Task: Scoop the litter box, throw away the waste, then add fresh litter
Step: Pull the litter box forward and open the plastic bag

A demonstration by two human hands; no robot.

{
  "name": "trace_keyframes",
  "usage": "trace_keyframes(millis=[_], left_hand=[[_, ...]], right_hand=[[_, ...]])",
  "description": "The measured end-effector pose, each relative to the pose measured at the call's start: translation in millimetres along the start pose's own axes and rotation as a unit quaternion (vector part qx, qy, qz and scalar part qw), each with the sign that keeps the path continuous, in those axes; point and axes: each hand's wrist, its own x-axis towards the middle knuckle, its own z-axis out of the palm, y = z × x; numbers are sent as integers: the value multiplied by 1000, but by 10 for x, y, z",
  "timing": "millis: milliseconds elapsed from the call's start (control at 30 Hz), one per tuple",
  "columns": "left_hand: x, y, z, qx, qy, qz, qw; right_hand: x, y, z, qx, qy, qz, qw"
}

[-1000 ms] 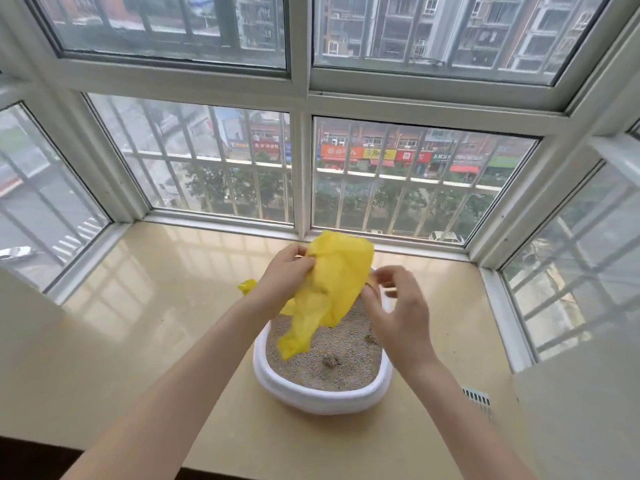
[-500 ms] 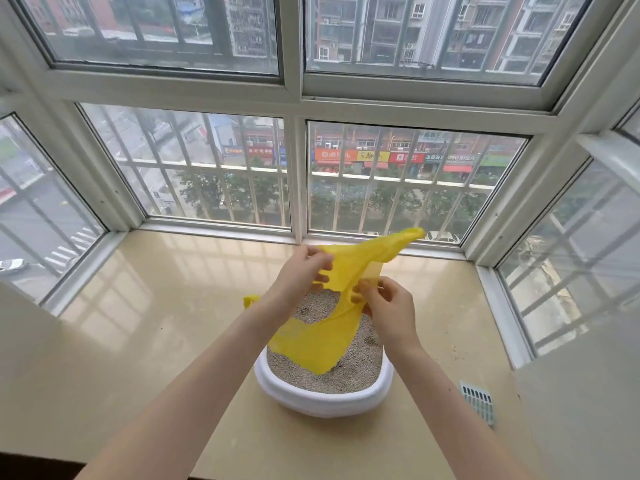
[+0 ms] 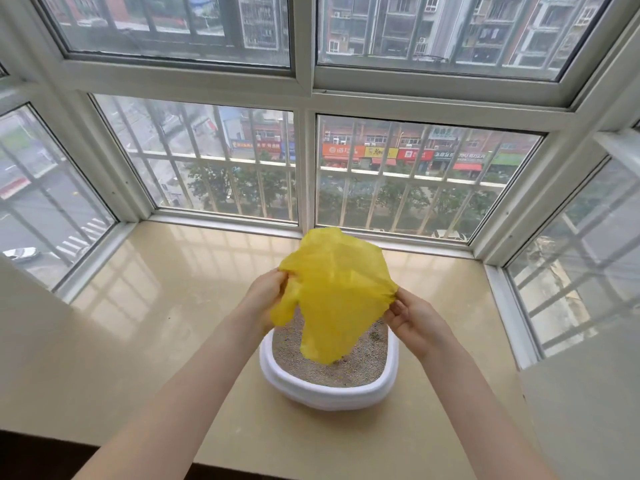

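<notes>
Head view. Yellow plastic bag (image 3: 334, 292): held in the air directly over the litter box (image 3: 329, 389), spread wide, likely being opened to take the scooped waste. Left hand (image 3: 265, 294): grip pinched on the bag's left edge. Right hand (image 3: 414, 322): grip pinched on its right edge, fingers curled. Litter box: white, on the beige window-ledge tabletop (image 3: 156, 323), filled with grey litter (image 3: 360, 362); small dark clumps show near the right wall. Bay window (image 3: 306, 168): barred, close behind. The hanging bag hides much of the litter; no scoop visible.
</notes>
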Motion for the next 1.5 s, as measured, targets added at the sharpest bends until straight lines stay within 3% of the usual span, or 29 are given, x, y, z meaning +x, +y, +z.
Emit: trace_keyframes(millis=[100, 267, 300, 367, 433, 467, 500, 567, 667, 700, 733, 800, 833, 900, 967, 1033, 1100, 1133, 1167, 1233, 1267, 1300, 1367, 1500], left_hand=[[13, 35, -96, -51, -23, -43, 997], [86, 121, -323, -33, 57, -76, 995], [101, 112, -342, -6, 71, -69, 995], [135, 66, -337, 169, 113, 4, 979], [121, 0, -272, 371, 166, 136, 903], [70, -7, -199, 421, 168, 225, 862], [-1, -6, -112, 446, 143, 319, 824], [-137, -11, 88, 507, 23, 456, 731], [-151, -142, 324, 692, -104, 455, 550], [-120, -193, 357, 732, -120, 423, 520], [-81, -231, 366, 743, -130, 390, 527], [-41, -244, 338, 699, -129, 334, 619], [-17, -246, 315, 666, -117, 315, 665], [13, -249, 278, 613, -94, 300, 725], [26, -243, 269, 548, -64, 277, 786], [56, -206, 248, 445, -24, 220, 868], [74, -151, 145, 357, -40, 146, 922], [75, -139, 63, 368, -65, 131, 918], [75, -142, -21, 421, -94, 135, 892], [76, -185, -146, 550, -121, 153, 812], [100, -223, -192, 589, -122, 163, 782], [133, -254, -229, 608, -111, 175, 766], [191, -266, -271, 611, -54, 189, 767], [267, -216, -323, 628, 121, 151, 754]], right_hand=[[-25, -93, -90, -12, -17, 75, 997], [10, -191, -234, -44, 52, 105, 992], [12, -200, -239, -44, 61, 100, 992], [27, -183, -237, -61, 72, 81, 992], [26, -133, -195, -104, 70, 53, 991], [35, -105, -163, -131, 67, 34, 989], [41, -76, -120, -157, 64, 16, 985], [44, -24, -12, -203, 50, -9, 978], [32, 24, 129, -226, -11, 14, 974], [20, 26, 156, -227, -38, 28, 973], [9, 20, 165, -235, -59, 35, 970], [19, 9, 128, -333, -69, -4, 940], [28, 13, 93, -418, -67, -45, 905], [60, 55, 24, -555, -30, -123, 822], [80, 108, -34, -606, 16, -173, 776], [118, 137, -131, -622, 57, -211, 752], [157, 138, -228, -597, 120, -224, 761], [166, 132, -262, -555, 148, -214, 790], [166, 124, -274, -487, 157, -192, 838], [143, 111, -264, -324, 110, -125, 931], [123, 101, -250, -264, 67, -89, 958], [113, 92, -242, -227, 27, -59, 972], [109, 82, -245, -193, -32, -7, 981], [139, 96, -301, -225, -95, 70, 967]])
